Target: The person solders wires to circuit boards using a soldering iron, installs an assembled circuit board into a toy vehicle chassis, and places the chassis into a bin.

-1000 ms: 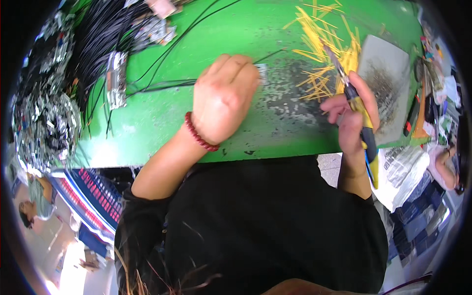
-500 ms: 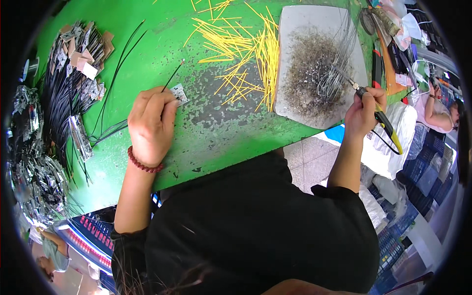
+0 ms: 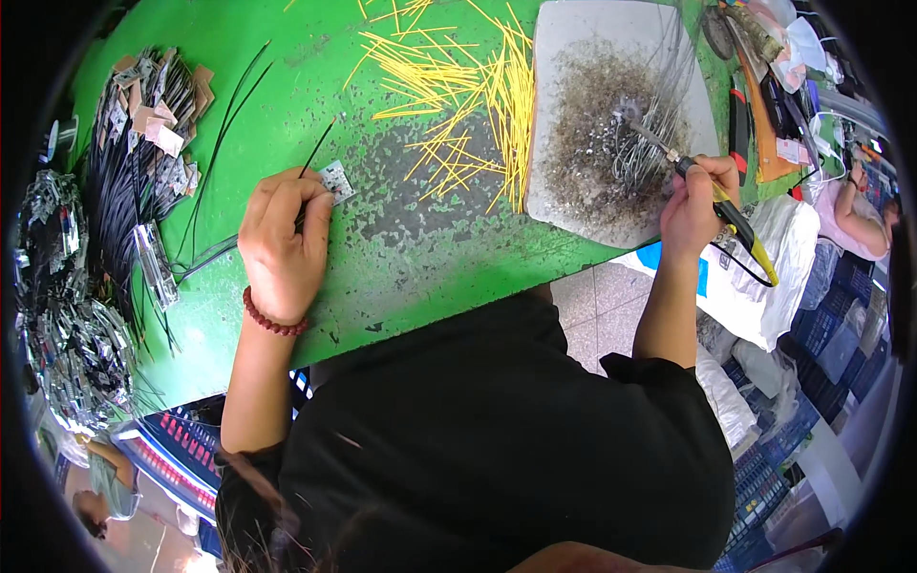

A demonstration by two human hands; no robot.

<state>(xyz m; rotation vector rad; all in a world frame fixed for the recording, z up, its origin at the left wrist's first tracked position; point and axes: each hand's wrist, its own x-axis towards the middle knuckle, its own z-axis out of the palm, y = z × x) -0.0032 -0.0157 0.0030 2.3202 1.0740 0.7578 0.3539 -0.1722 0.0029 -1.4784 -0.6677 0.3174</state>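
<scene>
Left hand: the fingers of the left hand [image 3: 285, 234] are curled and pinching a black wire [image 3: 318, 148], whose end slants up past the knuckles.
Small board: a square, pale board [image 3: 336, 181] lies just at the left fingertips; whether it is pinched or merely touched cannot be told.
Right hand: the right hand [image 3: 702, 205] is wrapped around the handle of a yellow-and-black soldering iron [image 3: 731, 224], its tip directed toward the upper left, over the slab.
Grey slab: the slab [image 3: 564, 57] bears dark, speckled residue and a loose tangle of thin silvery wire [image 3: 642, 158], near the iron's tip.
Yellow strips: a scattered pile of strips [image 3: 521, 115] on the green table [image 3: 287, 95], beside the slab's left edge.
Wire bundle: black wires [image 3: 124, 181] with flat pieces at their upper ends, near a shiny heap [image 3: 81, 363].
Basket: a blue basket [image 3: 186, 439] below the table's left edge, showing rows of pink-red.
White sack: a crumpled sack [image 3: 774, 277] beyond the right forearm; contents not discernible.
</scene>
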